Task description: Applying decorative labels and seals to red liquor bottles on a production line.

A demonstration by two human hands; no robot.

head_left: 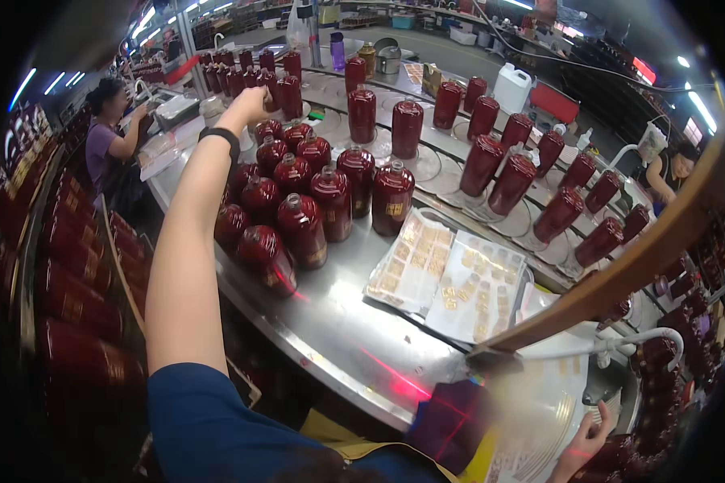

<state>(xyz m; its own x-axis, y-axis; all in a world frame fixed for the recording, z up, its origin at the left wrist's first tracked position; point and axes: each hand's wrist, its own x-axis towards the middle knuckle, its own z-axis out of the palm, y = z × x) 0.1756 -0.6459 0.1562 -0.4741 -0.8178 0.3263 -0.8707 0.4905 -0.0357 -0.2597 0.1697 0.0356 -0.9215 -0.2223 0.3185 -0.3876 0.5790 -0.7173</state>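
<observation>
Left hand [254, 103], upper left of frame, fingers curled down onto a dark red glazed ceramic bottle [267, 129], long axis upright, neck upward, at the far end of a cluster of about thirteen like bottles on the steel worktable [338, 322]. Right hand [586, 443], lower right, fingers loosely spread beside two clear sheets of gold labels [451, 278].

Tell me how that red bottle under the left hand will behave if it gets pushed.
The red bottle looks glossy, so it is probably slippery for the left hand. It stands tall on a smooth metal table, so a high push may tip it. Neighbouring bottles stand close; it could knock them, and it looks breakable.
</observation>
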